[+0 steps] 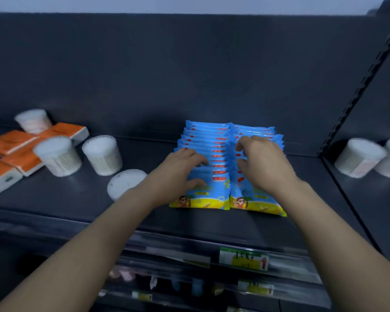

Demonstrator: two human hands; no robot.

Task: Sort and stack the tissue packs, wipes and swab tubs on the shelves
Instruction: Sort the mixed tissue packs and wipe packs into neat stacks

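Observation:
Two rows of blue wipe packs stand side by side on the dark shelf [144, 212], a left row [214, 152] and a right row [257, 197]. My left hand [180, 170] rests on the left row with fingers spread over the pack tops. My right hand [261, 161] lies on the right row, its fingers curled over the tops. Orange tissue packs [11, 143] lie at the far left. Among them stand swab tubs [58, 156] [103, 154] [33, 120], and a fourth tub [124, 183] lies on its side next to my left forearm.
Two more swab tubs [358, 157] lie tipped on the neighbouring shelf bay at the right, past a slotted upright [356, 95]. A price label [243, 258] hangs on the shelf's front rail. Lower shelves with small items show below, blurred.

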